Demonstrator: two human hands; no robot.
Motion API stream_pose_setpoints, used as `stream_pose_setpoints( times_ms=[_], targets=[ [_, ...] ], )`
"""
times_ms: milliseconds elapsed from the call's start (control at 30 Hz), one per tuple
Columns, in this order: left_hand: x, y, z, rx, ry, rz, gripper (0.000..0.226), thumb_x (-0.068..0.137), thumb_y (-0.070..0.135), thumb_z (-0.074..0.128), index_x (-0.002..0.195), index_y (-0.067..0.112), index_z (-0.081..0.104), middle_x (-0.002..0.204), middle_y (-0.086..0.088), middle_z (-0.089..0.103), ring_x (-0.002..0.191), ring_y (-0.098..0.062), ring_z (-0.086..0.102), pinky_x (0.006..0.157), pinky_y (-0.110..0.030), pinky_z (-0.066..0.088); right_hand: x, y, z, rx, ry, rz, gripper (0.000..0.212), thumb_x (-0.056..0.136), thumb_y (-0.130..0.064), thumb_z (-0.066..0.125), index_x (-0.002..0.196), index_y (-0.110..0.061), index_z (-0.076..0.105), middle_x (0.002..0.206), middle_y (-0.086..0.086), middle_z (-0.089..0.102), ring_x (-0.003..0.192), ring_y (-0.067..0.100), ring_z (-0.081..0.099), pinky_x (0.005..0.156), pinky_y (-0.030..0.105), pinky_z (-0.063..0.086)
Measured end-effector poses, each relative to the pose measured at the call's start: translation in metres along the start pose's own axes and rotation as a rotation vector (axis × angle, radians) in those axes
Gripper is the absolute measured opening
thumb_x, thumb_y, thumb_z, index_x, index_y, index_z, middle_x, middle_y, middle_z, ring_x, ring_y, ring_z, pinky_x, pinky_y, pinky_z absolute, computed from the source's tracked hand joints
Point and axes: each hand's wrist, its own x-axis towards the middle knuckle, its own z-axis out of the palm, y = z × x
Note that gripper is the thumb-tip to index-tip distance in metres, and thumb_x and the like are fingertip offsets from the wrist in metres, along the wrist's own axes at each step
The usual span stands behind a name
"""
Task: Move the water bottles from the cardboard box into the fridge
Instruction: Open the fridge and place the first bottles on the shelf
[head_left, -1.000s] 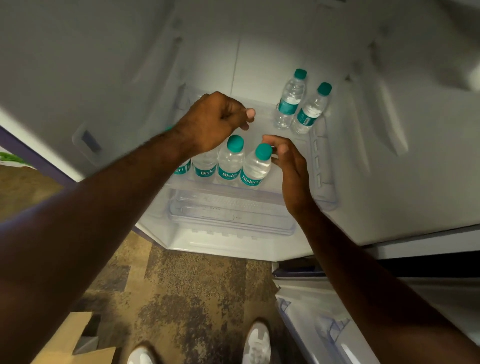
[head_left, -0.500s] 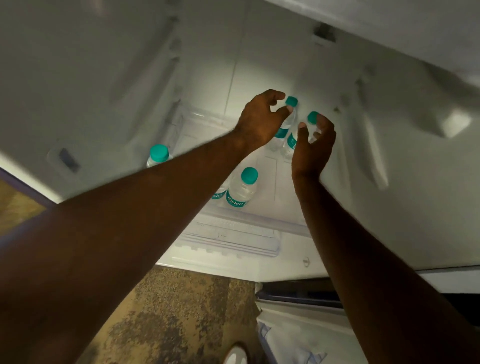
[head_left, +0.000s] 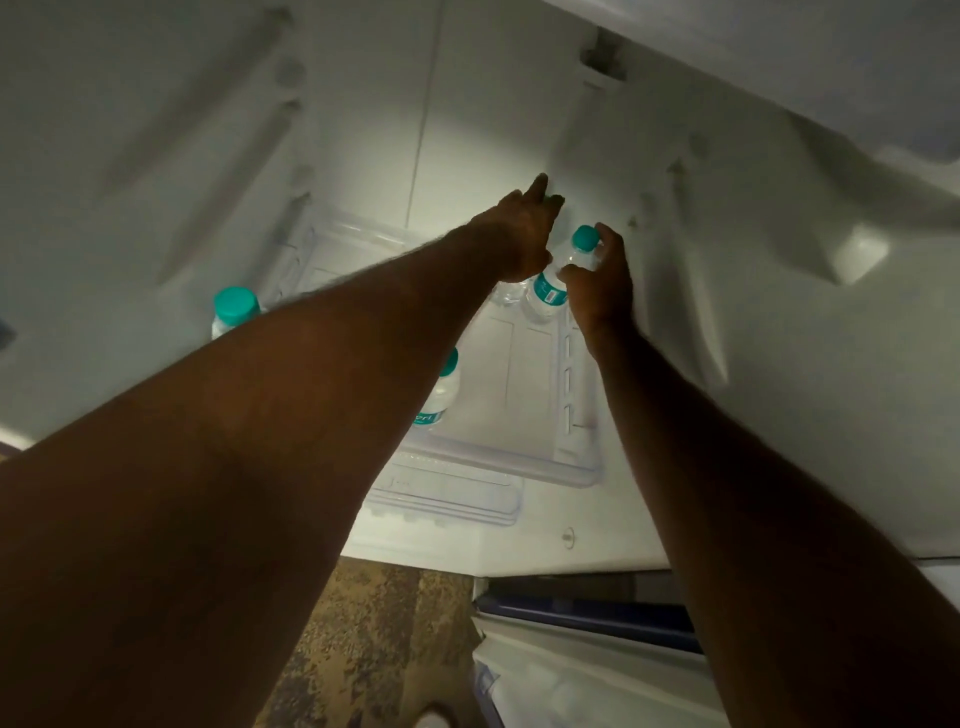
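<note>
Left hand (head_left: 522, 236): reaching deep into the fridge (head_left: 156, 130), back of hand toward the camera, one finger pointing up toward the rear wall, the rest loosely bent over a clear bottle (head_left: 505, 292) mostly hidden under the palm; whether gripping or only touching, impossible to tell. Right hand (head_left: 600, 283): fingers and thumb curled round the neck and shoulder of a second bottle (head_left: 550, 291), teal cap (head_left: 586, 238) showing just above the fingers, bottle leaning a little to the right. Both hands close together, almost touching, at the back right corner of the clear shelf (head_left: 571, 467).

Left forearm: stretched up and rightward across most of the view, covering much of the shelf. Right forearm: rising from the lower right, wrist bent slightly inward.

Farther left on the shelf, a teal-capped bottle (head_left: 234, 312) standing beside the left wall, partly behind the left arm. Nearer the middle, another bottle (head_left: 441, 389), half hidden by the same arm, teal label visible. Cardboard box out of view.

White fridge walls with moulded ridges on both sides, lit brightest at the back. Below the shelf, a clear drawer front (head_left: 452, 499). Underneath, mottled brown floor (head_left: 374, 639); at lower right, the open fridge door (head_left: 582, 675) with its dark edge.
</note>
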Motion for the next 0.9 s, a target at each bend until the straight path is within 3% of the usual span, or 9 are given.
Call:
stream_pose_setpoints(
  times_ms=[100,200,300,433,567,633,733,833,900],
  targets=[
    [0.002,0.000,0.003,0.006,0.016,0.019,0.071,0.097,0.020,0.065,0.157,0.010,0.027,0.166,-0.012,0.022,0.147,-0.031,0.034,0.121,-0.039,0.030,0.001,0.004,0.001,-0.028,-0.008,-0.035,0.060,0.094,-0.018,0.068,0.147,-0.017,0.040,0.149,0.004,0.049,0.137,0.024,0.049,0.113,0.035,0.038],
    [0.003,-0.002,0.003,0.088,0.073,0.021,0.070,0.088,0.011,0.074,0.149,0.007,0.040,0.148,-0.015,0.044,0.128,-0.033,0.054,0.111,-0.041,0.044,0.002,0.006,0.000,-0.001,0.045,-0.072,0.057,0.095,-0.017,0.067,0.146,-0.015,0.042,0.150,0.006,0.050,0.137,0.024,0.049,0.113,0.037,0.039],
    [0.007,-0.002,-0.004,0.197,0.136,0.083,0.064,0.086,0.005,0.075,0.145,0.007,0.048,0.147,-0.016,0.042,0.124,-0.036,0.056,0.108,-0.041,0.047,0.003,0.007,0.000,-0.014,0.098,-0.111,0.052,0.096,-0.019,0.066,0.144,-0.014,0.047,0.147,0.006,0.053,0.135,0.024,0.051,0.112,0.037,0.040],
    [0.015,-0.002,-0.007,0.208,0.151,0.087,0.042,0.097,0.007,0.061,0.138,0.004,0.053,0.153,-0.019,0.038,0.126,-0.039,0.054,0.105,-0.041,0.046,0.004,0.008,0.006,-0.043,0.138,-0.126,0.046,0.094,-0.024,0.068,0.136,-0.011,0.056,0.139,0.007,0.060,0.129,0.023,0.056,0.110,0.033,0.041],
    [0.017,-0.005,-0.005,0.071,0.191,0.066,0.035,0.097,0.009,0.061,0.131,0.005,0.058,0.153,-0.017,0.041,0.124,-0.035,0.056,0.099,-0.032,0.045,0.000,0.010,0.009,-0.070,0.201,-0.116,0.037,0.092,-0.027,0.071,0.124,-0.011,0.062,0.125,0.008,0.064,0.116,0.022,0.061,0.093,0.019,0.041],
    [0.017,-0.006,-0.005,-0.007,0.214,0.020,0.030,0.094,0.013,0.068,0.123,0.007,0.064,0.145,-0.016,0.048,0.123,-0.033,0.056,0.099,-0.030,0.044,-0.011,0.013,0.009,-0.024,0.244,-0.114,0.035,0.091,-0.024,0.073,0.121,-0.010,0.063,0.121,0.009,0.064,0.112,0.021,0.062,0.092,0.019,0.044],
    [0.017,-0.011,0.000,-0.142,0.207,-0.096,0.042,0.083,0.022,0.082,0.120,0.010,0.065,0.130,-0.011,0.057,0.117,-0.027,0.056,0.102,-0.030,0.047,-0.038,0.023,0.010,0.056,0.341,-0.162,0.034,0.088,-0.021,0.076,0.118,-0.009,0.064,0.120,0.008,0.066,0.109,0.018,0.062,0.091,0.014,0.046],
    [0.015,-0.018,0.005,-0.336,0.185,-0.217,0.052,0.078,0.027,0.086,0.122,0.011,0.064,0.127,-0.008,0.060,0.111,-0.023,0.058,0.097,-0.032,0.054,-0.061,0.030,0.010,0.182,0.426,-0.163,0.034,0.087,-0.017,0.076,0.117,-0.005,0.066,0.120,0.008,0.070,0.111,0.020,0.066,0.097,0.024,0.053],
    [0.012,-0.019,0.006,-0.418,0.208,-0.275,0.053,0.078,0.026,0.086,0.123,0.012,0.064,0.126,-0.006,0.061,0.108,-0.022,0.061,0.096,-0.031,0.056,-0.071,0.030,0.007,0.267,0.491,-0.139,0.034,0.087,-0.014,0.076,0.117,-0.001,0.066,0.119,0.011,0.071,0.111,0.023,0.067,0.095,0.012,0.049]
  ],
)
